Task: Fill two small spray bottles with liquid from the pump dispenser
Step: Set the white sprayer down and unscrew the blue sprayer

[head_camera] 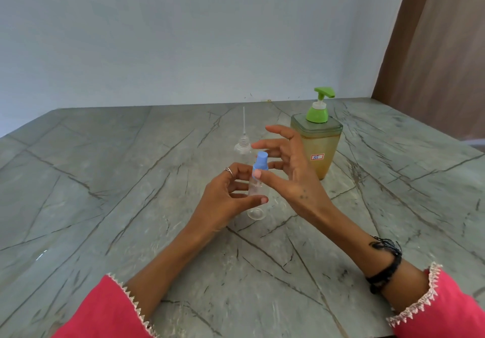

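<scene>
My left hand holds a small clear spray bottle upright just above the table, thumb in front and fingers behind. The bottle carries a blue spray head. My right hand pinches the collar of that head between the thumb and a lower finger, with the other fingers spread. A second clear bottle, with a thin white tube pointing up from it, stands behind my hands. The pump dispenser, with a green pump and yellowish liquid, stands at the right rear.
A small clear cap lies on the grey veined stone table right under the held bottle. A pale wall runs along the table's far edge. A brown panel rises at the right.
</scene>
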